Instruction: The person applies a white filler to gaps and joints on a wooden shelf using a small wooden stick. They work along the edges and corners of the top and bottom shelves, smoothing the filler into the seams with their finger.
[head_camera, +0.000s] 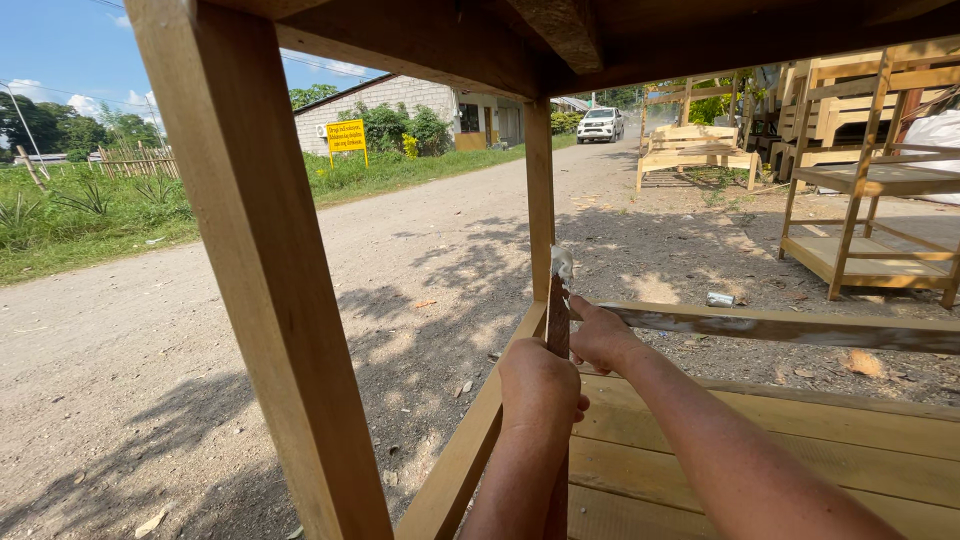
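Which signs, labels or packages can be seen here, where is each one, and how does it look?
Sign: a yellow rectangular board with dark lettering, on thin posts in the grass across the dirt road, before a grey brick building.
No packages, labels or screens can be made out.

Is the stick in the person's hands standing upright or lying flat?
Upright. The stick runs nearly straight up from the left hand past the right hand, its white tip above both.

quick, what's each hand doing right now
Left hand: closed around the handle of a paintbrush, held upright.
Right hand: resting on the wet wooden rail; whether it grips anything cannot be told.
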